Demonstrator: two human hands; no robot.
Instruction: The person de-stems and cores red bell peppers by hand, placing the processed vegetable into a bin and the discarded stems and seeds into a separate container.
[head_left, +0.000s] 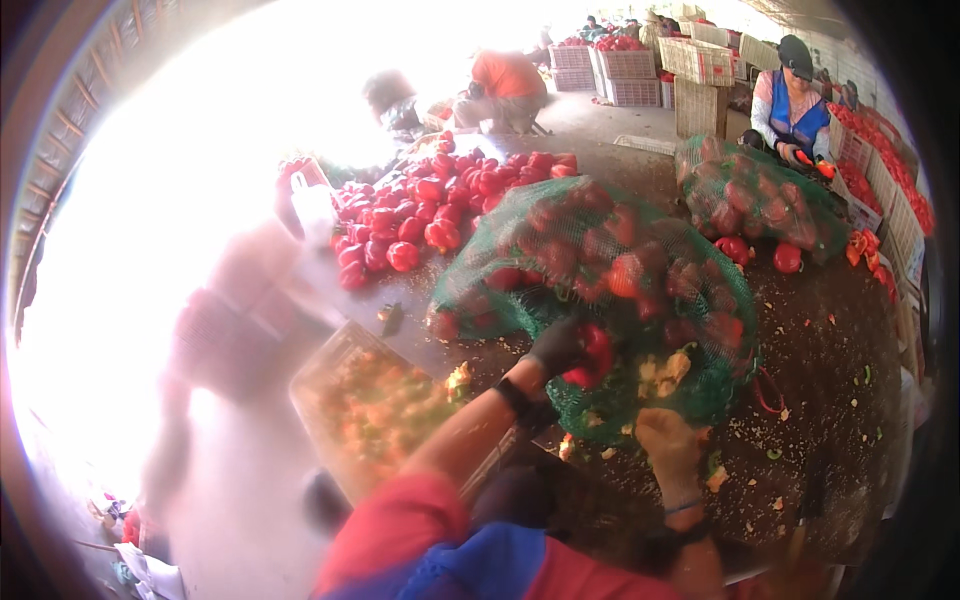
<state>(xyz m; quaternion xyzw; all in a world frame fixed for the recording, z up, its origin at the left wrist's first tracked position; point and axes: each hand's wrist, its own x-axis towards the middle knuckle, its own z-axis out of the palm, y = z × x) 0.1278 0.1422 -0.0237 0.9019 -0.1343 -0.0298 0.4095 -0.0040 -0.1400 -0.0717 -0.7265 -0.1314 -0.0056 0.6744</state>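
Where the two forearms come up from the near edge, the left hand [558, 345], covered by a dark glove, is seen closed around a glossy, rounded red pepper [592, 358] at the near mouth of a green mesh sack [600, 300]. The right hand [668, 440], bare and pale, is pressed against the sack's near rim, just right of and nearer than the pepper; whether its fingers are clamped on the netting cannot be told. The hands are held apart, with the pepper between them and closer to the left one. The pepper's long axis cannot be made out, nor which way its stem end points.

The sack is of open, soft netting, bulged into a dome by the many red peppers packed inside, and it is laid on a dark, crumb-strewn worktop [830, 360]. A second filled mesh sack [760, 200] is seen farther to the right. A loose heap of shiny red peppers [420, 215] is spread at the far left. A shallow crate of yellowish scraps [375, 405] is placed near the left forearm. A seated person [792, 105] is at work at the far right, before stacked slatted crates [700, 65].
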